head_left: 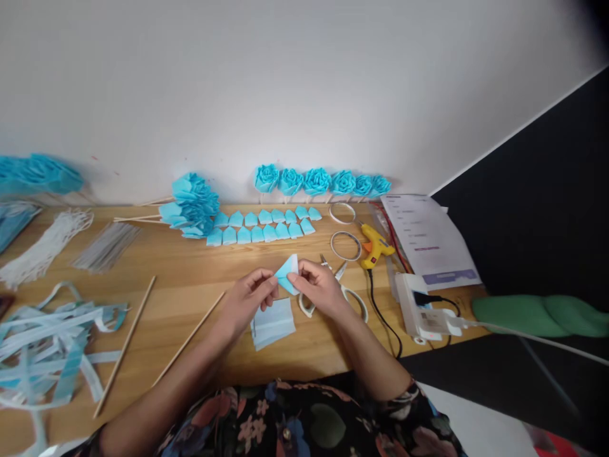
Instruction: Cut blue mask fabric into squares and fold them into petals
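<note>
Left hand (248, 298), right hand (322, 289), both pinching folded blue piece (286, 273) (one edge white), sheets (275, 325) nearby

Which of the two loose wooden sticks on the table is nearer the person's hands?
The right stick: its far end lies near the left hand. The other stick lies farther left, beside the pile of strips.

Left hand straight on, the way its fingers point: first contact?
The folded blue piece, which the left hand appears to be touching. Just beyond it, probably the right hand, though depth is unclear in this one view.
</note>
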`<state>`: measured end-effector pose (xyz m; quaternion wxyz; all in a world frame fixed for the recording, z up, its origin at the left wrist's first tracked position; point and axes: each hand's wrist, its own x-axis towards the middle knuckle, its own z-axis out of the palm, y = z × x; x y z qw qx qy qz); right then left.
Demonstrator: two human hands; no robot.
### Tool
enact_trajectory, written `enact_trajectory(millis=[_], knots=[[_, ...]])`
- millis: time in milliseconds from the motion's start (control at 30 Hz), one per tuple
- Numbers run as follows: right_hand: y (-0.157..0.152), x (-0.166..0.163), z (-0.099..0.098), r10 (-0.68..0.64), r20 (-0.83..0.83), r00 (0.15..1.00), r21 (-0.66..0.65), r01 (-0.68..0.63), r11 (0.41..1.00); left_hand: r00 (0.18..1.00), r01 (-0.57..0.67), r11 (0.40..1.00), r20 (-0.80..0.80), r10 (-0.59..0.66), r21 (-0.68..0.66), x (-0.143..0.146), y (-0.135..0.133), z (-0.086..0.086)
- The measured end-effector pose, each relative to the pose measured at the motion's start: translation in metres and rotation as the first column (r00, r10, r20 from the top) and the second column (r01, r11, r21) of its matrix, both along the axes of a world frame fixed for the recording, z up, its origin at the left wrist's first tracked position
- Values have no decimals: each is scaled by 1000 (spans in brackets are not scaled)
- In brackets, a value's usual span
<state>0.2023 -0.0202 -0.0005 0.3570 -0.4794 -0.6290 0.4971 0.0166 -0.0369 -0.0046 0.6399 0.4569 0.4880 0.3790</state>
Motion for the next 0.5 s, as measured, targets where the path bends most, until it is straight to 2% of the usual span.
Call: enact_trajectory(millis=[200,500], knots=[[0,0,1,-4,5,1000,0,4,1000,999,16,999,-28,-17,-32,2,0,5],[-1,-3,4,4,51,999,0,-4,1000,999,12,1000,-52,-14,-23,1,0,2]])
